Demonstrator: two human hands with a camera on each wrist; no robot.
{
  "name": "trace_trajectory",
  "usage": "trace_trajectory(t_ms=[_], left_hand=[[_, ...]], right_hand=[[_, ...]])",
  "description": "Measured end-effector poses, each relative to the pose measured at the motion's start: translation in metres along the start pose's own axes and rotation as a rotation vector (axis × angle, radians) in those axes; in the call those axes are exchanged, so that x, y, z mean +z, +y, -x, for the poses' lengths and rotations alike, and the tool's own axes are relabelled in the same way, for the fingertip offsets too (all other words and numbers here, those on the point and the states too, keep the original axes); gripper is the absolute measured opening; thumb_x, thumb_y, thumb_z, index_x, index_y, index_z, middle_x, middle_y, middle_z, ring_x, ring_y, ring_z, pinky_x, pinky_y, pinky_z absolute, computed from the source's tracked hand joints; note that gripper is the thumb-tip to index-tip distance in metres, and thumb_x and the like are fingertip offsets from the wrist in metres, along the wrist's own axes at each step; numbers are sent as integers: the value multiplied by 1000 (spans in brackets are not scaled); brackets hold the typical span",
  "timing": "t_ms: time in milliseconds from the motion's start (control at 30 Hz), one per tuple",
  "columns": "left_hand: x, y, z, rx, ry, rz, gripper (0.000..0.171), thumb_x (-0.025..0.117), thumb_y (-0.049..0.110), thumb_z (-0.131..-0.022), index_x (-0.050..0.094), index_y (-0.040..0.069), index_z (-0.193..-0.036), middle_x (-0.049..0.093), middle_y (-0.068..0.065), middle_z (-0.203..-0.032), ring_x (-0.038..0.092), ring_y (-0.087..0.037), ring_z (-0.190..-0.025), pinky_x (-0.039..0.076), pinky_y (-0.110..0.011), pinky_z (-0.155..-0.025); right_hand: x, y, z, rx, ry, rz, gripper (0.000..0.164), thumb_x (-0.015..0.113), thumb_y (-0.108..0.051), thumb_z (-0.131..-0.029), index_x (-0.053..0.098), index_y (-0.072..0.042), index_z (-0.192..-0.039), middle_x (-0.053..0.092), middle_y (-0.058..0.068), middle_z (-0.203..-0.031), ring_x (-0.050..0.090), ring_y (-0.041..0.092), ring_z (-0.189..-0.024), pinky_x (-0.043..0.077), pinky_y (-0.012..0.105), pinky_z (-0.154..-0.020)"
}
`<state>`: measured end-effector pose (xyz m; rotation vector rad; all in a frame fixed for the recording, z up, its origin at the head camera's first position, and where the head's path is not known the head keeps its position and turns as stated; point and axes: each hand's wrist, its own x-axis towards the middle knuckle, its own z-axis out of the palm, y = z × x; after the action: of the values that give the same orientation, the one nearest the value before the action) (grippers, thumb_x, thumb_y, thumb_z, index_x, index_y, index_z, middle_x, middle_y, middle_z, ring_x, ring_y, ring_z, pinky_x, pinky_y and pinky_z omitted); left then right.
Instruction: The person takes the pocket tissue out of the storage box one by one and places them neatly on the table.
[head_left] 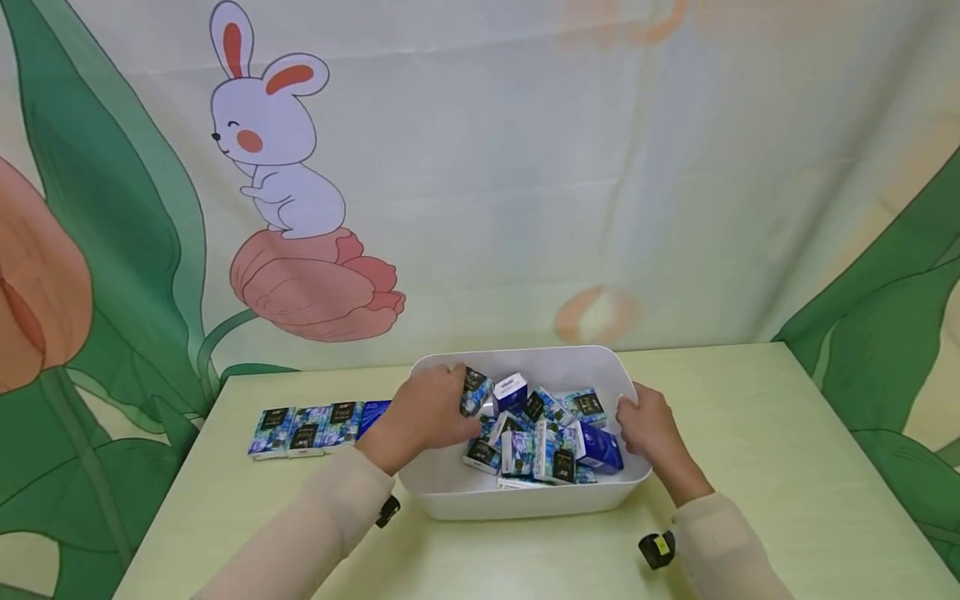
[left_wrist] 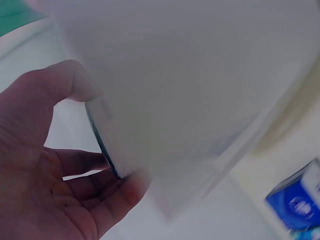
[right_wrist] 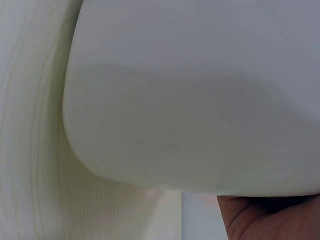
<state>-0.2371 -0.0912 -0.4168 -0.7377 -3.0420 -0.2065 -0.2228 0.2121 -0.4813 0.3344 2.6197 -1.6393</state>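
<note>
A white plastic bin [head_left: 525,504] stands on the table, holding a jumble of small floral packs [head_left: 555,454] with dark labels, which look like pocket tissues, and some dark blue ones [head_left: 600,447]. Over its left rim reaches my left hand [head_left: 431,408], pinching a floral pack [head_left: 477,390] between thumb and fingers. The left wrist view shows that pack edge-on [left_wrist: 97,137], partly hidden behind the bin's wall [left_wrist: 190,75]. My right hand [head_left: 651,423] grips the right rim. In the right wrist view, the bin's outer wall [right_wrist: 190,125] covers most of that hand [right_wrist: 272,220].
Left of the bin, several floral packs [head_left: 305,431] lie side by side in a row, with a blue pack [head_left: 372,415] at its right end, partly behind my left hand. Behind the pale table [head_left: 787,467] hangs a printed curtain [head_left: 487,192].
</note>
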Motion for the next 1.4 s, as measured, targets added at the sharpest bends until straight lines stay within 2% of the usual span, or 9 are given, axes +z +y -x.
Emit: trace_trajectory(t_ms=[67,167,333,533,833,1000,1100,1233,1400], left_hand=[[-14,-2,6,-25,0,42,80,74,39,-83,50,-10,-140,68,-19,-108,66,-26,-86,56,-41,-76],[-29,-14,16,-72,17,67,85,71,40,-83,44,-10,-146,66,-23,-120,66,-32,-98,55,-47,-85],[-44,-44,41,-155,75,90,83,70,38,-82,45,-10,-145,67,-20,-111,62,-27,-85,54,-43,-73],[-45,-87,76,-242,103,99,83,71,35,-79,46,-14,-141,65,-20,-103,59,-27,-79,51,-39,-63],[-17,-151,136,-406,19,65,87,74,39,-80,45,-22,-134,59,-39,-111,60,-51,-97,51,-61,-76],[4,-179,162,-466,-55,69,75,75,38,-80,54,-20,-122,62,-32,-97,62,-44,-86,50,-55,-69],[19,-189,171,-489,-92,89,67,76,38,-80,57,-18,-112,63,-24,-89,61,-35,-78,48,-50,-62],[36,-197,175,-531,-133,117,69,76,40,-80,57,-18,-112,63,-23,-90,59,-33,-78,48,-49,-65],[48,-202,175,-581,-142,143,80,77,44,-82,52,-21,-122,63,-31,-99,61,-43,-88,49,-56,-73]], right_hand=[[0,-1,0,0,-2,4,33,41,-9,-98,58,8,-120,54,10,-65,49,15,-49,45,27,-43],[0,-1,1,5,-3,9,34,41,-9,-98,58,8,-122,55,13,-67,50,16,-49,46,28,-44],[0,-1,2,9,-4,8,34,41,-9,-98,58,7,-121,57,16,-70,49,16,-50,46,28,-44],[0,-1,1,14,-8,-1,33,40,-10,-97,58,7,-120,57,17,-71,49,16,-50,45,27,-44],[1,-1,2,13,-9,-6,34,41,-9,-98,58,6,-122,57,17,-73,49,16,-51,46,28,-44],[0,-1,2,17,-15,-11,34,40,-10,-99,57,6,-123,56,16,-71,49,16,-51,45,27,-45],[0,-1,1,22,-16,-7,35,39,-11,-99,56,6,-125,57,17,-73,48,16,-51,45,27,-45],[0,0,1,31,-14,-2,36,39,-11,-100,56,5,-126,59,19,-78,48,16,-53,45,27,-46],[0,1,3,43,-16,0,36,38,-12,-100,56,5,-127,58,19,-79,48,16,-53,45,28,-47]])
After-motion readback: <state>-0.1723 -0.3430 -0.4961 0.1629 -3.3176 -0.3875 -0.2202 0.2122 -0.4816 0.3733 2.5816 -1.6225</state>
